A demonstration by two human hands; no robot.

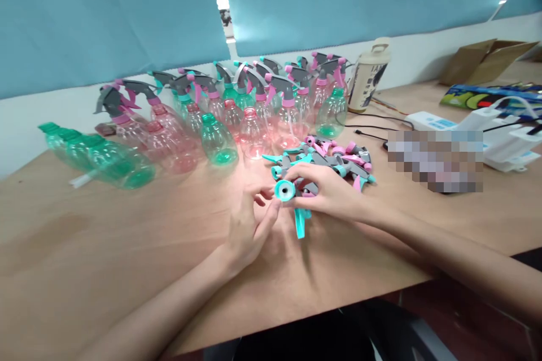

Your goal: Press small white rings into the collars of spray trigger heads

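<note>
A trigger spray head with a turquoise collar and trigger is held above the front part of the table. Its round collar opening faces me, and the turquoise trigger hangs downward. My right hand grips its grey body from the right, fingers over the top and thumb below. At the collar's left edge, my left hand pinches with thumb and curled fingertips. Just behind my hands lies a pile of loose spray heads in grey, pink and turquoise.
Pink and green bottles stand behind, several fitted with spray heads; an open-necked green bottle is among them. Other green bottles stand at left beside a clear tube. A tumbler, cables, white power adapters and a cardboard box occupy the right.
</note>
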